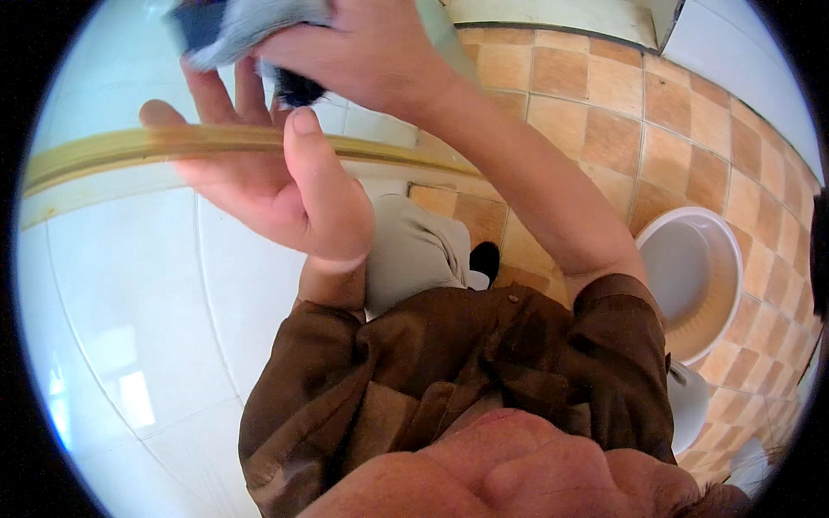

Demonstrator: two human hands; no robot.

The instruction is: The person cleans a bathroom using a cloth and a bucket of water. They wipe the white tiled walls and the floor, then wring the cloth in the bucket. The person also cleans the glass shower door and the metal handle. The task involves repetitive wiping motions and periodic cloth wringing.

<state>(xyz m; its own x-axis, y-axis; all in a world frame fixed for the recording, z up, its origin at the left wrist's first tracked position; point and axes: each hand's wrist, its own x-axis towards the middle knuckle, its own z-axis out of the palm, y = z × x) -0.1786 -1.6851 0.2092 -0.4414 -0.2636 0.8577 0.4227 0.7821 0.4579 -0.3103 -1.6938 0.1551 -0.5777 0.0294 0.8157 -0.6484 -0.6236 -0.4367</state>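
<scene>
Up at the top left, my right hand [376,56] is closed around a bunched grey-blue cloth [268,19] with dark patches. A long yellowish strip [91,155] runs along the edge of what looks like a clear panel. Below the cloth, my left hand [268,186] has its palm turned up and its fingers spread. The strip crosses that hand, passing behind the thumb and over the other fingers. How firmly the left hand touches the strip I cannot tell. Part of the cloth is blurred and hidden by the right hand.
White tiled surface [138,285] spreads along the left. To the right, a pale round basin [712,315] stands on the orange-brown checkered floor [613,138]. White panels [734,52] bound the floor at the upper right.
</scene>
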